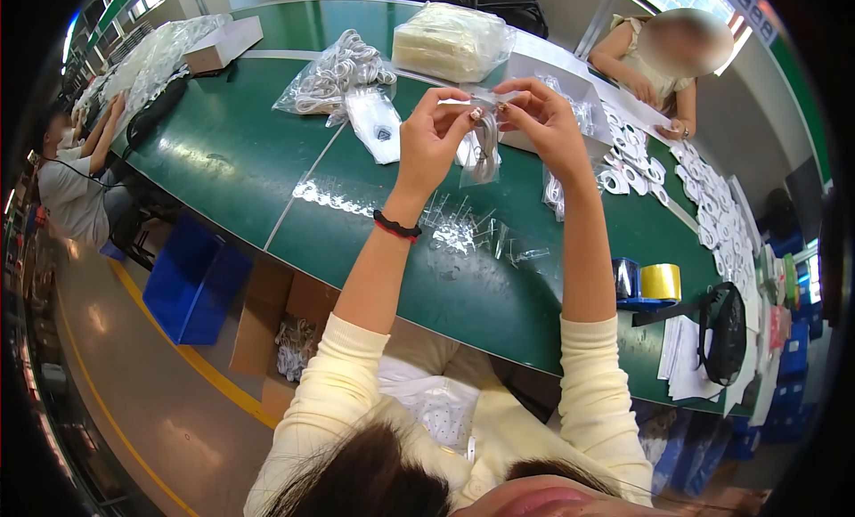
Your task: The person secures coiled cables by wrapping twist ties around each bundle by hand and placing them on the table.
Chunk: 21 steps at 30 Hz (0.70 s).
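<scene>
A small clear plastic bag (484, 165) with a coiled pale cable inside hangs between my two hands above the green table. My left hand (435, 141) pinches the bag's upper left side, thumb against fingers. On the other side my right hand (550, 130) grips the upper right edge in the same way. Below the hands, small clear and white pieces (454, 232) lie scattered on the table. A stack of flat plastic bags (374, 125) rests just left of my left hand. Behind my right hand stands a white box (527, 65) with bagged items in it.
A large bag of white cables (337, 76) and a wrapped pale stack (450, 43) sit at the back. White ring-shaped pieces (712, 205) cover the right side, near tape rolls (660, 282) and a black pouch (723, 333). Two other people work at the far right and left.
</scene>
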Each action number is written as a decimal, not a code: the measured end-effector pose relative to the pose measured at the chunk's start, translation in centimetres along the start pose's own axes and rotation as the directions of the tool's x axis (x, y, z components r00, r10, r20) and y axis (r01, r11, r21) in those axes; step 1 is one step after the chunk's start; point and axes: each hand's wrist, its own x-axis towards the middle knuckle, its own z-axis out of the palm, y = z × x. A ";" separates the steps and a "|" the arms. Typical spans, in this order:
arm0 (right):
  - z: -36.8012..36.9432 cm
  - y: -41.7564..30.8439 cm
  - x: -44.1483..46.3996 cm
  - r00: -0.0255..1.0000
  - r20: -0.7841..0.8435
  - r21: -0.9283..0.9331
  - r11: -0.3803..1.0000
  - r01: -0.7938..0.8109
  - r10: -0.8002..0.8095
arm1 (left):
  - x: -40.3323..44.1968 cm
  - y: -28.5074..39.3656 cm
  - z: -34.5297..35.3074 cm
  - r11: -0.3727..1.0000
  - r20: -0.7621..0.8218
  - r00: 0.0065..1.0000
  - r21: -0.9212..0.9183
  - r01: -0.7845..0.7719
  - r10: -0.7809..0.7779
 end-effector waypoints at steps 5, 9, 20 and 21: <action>-0.8 0.2 0.0 0.997 0.053 -0.046 0.997 0.061 -0.058 | 0.0 0.5 -0.1 0.970 0.082 0.985 -0.178 0.166 -0.153; -1.3 0.3 0.0 0.994 0.082 -0.059 0.995 0.075 -0.070 | 0.0 0.7 -0.2 0.925 0.128 0.970 -0.296 0.238 -0.208; -1.8 -0.3 -0.3 0.988 0.139 -0.140 0.986 0.094 -0.074 | 0.3 -0.8 -1.6 0.645 0.352 0.899 -0.630 0.433 -0.259; -1.7 -0.3 -0.3 0.993 0.114 -0.235 0.970 0.063 -0.037 | 0.2 -0.9 -1.5 0.645 0.353 0.899 -0.629 0.433 -0.259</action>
